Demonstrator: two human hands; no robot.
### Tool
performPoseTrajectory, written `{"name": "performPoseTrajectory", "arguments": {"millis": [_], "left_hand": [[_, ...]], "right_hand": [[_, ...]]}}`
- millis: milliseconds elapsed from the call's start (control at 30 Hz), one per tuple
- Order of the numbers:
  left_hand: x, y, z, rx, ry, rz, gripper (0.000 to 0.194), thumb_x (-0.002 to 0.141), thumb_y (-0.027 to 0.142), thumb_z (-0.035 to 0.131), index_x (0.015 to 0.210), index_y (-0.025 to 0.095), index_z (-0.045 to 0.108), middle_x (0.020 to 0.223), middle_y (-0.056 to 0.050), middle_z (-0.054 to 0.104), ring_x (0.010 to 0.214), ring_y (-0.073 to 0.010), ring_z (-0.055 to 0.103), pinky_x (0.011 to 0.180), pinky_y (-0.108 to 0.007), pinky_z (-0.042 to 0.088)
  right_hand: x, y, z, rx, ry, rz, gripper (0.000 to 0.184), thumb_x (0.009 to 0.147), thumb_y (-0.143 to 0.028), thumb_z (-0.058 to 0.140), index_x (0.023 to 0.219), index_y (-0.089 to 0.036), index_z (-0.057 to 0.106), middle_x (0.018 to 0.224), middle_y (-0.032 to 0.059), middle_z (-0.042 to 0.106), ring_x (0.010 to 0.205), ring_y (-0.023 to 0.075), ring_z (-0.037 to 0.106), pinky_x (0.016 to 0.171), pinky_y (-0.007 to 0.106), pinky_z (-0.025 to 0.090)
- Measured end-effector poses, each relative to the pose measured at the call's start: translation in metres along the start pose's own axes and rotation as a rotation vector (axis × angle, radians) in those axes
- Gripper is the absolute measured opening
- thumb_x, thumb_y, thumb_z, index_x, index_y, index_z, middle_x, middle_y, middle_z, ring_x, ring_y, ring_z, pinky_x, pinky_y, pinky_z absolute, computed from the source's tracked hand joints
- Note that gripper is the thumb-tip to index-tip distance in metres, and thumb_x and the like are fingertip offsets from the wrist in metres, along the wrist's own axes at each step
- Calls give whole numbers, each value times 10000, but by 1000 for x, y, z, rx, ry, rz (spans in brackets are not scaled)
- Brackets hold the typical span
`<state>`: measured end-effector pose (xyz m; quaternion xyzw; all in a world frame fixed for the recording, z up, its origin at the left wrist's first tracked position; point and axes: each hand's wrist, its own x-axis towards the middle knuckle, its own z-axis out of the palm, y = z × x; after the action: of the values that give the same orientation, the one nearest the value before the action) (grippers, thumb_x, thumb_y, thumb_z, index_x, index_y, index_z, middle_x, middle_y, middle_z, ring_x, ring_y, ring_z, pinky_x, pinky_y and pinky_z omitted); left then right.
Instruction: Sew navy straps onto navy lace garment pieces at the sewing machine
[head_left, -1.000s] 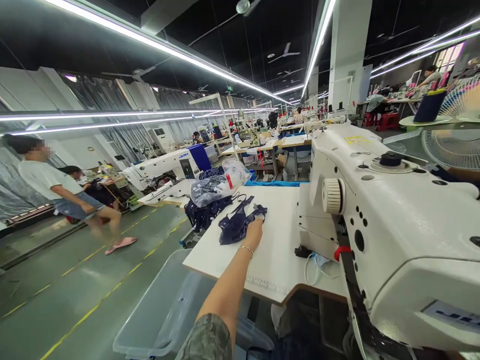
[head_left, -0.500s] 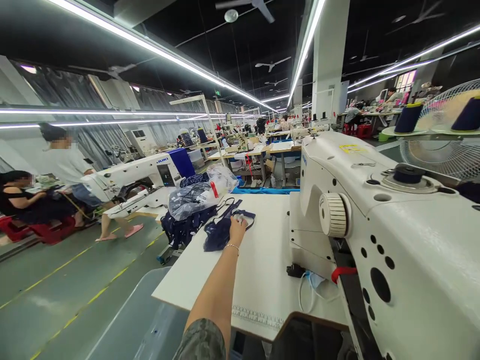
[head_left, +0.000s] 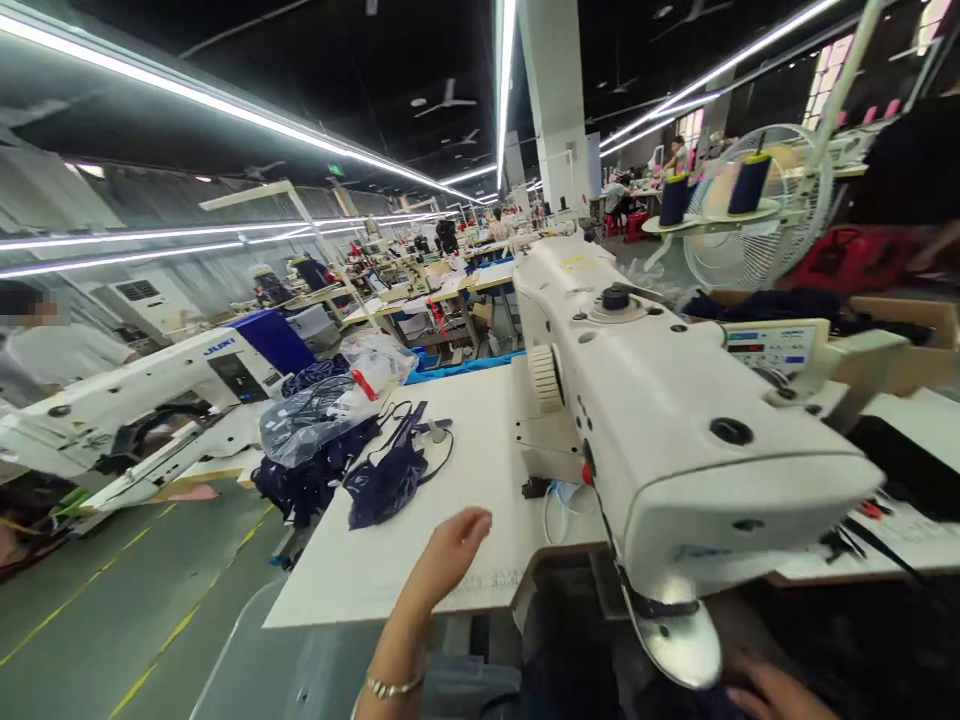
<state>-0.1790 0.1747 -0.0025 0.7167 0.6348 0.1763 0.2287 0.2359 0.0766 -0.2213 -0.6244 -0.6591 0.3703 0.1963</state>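
My left hand (head_left: 452,548) is over the white table top (head_left: 300,590), near its front edge, with loosely bent fingers and nothing visible in it. Beyond it lies a navy strappy garment, seemingly a bra (head_left: 390,480), with a small grey object (head_left: 437,433) resting by its straps. My right hand (head_left: 776,692) shows only partly at the bottom right, beside dark fabric and below the head of the white sewing machine (head_left: 675,420). Blur and shadow hide what its fingers do.
Left of the table are a pile of navy garments (head_left: 289,490) and clear plastic bags (head_left: 307,425). Another sewing machine (head_left: 150,390) stands farther left. Thread cones (head_left: 750,185) and a fan (head_left: 795,240) are at the right. A translucent bin (head_left: 247,660) sits below the table.
My left hand has left the navy garment and come back toward me. The garment stays on the table with the grey object by it. The view has turned right, bringing my right hand into sight.
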Motion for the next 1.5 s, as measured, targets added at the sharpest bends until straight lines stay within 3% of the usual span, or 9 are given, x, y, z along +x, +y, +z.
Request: {"name": "performPoseTrajectory", "arguments": {"millis": [133, 333, 400, 467, 600, 767, 1133, 1367, 1500], "left_hand": [[-67, 47, 49, -155, -663, 125, 224, 892, 351, 542, 991, 260, 721, 903, 15, 738, 846, -175, 666, 757, -242, 496], [-97, 112, 153, -598, -654, 261, 816, 800, 456, 688, 1496, 233, 326, 1517, -101, 399, 1388, -281, 360, 1152, -382, 261], [-96, 132, 166, -699, -681, 311, 769, 771, 529, 704, 1418, 200, 451, 1412, -115, 507, 1298, -300, 450, 1088, -375, 344], [-94, 146, 165, -699, -708, 278, 537, 793, 588, 653, 1104, 150, 661, 1023, -83, 667, 959, -251, 597, 847, -319, 467], [-95, 157, 146, -599, -610, 157, 467, 852, 589, 564, 684, 154, 545, 640, 28, 430, 629, -116, 392, 571, -232, 312], [-101, 157, 128, -594, -544, 126, 453, 868, 573, 545, 679, 170, 463, 664, 37, 360, 652, -110, 321, 573, -233, 264], [-111, 157, 116, -601, -474, 118, 433, 882, 542, 547, 673, 172, 463, 666, 40, 387, 643, -105, 339, 580, -231, 277], [-114, 156, 115, -519, -455, 164, 396, 899, 527, 536, 717, 175, 533, 684, 25, 467, 656, -123, 421, 618, -247, 338], [-108, 138, 116, -343, -329, 281, 334, 837, 519, 639, 838, 186, 619, 1005, -78, 586, 1000, -239, 517, 899, -352, 407]], "right_hand": [[-18, -37, -46, 281, -174, 1, 434, 818, -650, 504, 862, -227, 587, 775, 12, 601, 785, 228, 586, 728, 333, 483], [-52, -126, -95, 580, -486, -150, 438, 722, -556, 729, 874, -191, 540, 662, -67, 449, 602, 106, 376, 543, 215, 306], [-62, -141, -100, 650, -492, -200, 442, 694, -529, 767, 881, -184, 563, 676, -64, 456, 610, 103, 383, 554, 214, 313], [-69, -146, -108, 669, -390, -213, 395, 746, -512, 738, 868, -173, 576, 675, -60, 448, 621, 107, 388, 575, 219, 325], [-78, -146, -130, 604, -160, -169, 362, 926, -515, 533, 922, -160, 600, 758, -26, 500, 698, 129, 440, 654, 243, 369], [-82, -151, -143, 609, -177, -224, 382, 992, -491, 421, 1049, -167, 614, 951, 31, 601, 915, 182, 538, 844, 291, 420], [-83, -158, -140, 570, -218, -203, 406, 986, -528, 407, 1098, -195, 610, 956, 37, 617, 928, 203, 561, 871, 326, 441], [-84, -155, -138, 481, -307, -230, 423, 951, -566, 456, 993, -181, 626, 870, 14, 603, 829, 183, 542, 741, 274, 437], [-84, -141, -140, 319, -492, -229, 432, 889, -587, 554, 775, -172, 602, 688, -22, 512, 642, 134, 437, 581, 240, 346]]}}
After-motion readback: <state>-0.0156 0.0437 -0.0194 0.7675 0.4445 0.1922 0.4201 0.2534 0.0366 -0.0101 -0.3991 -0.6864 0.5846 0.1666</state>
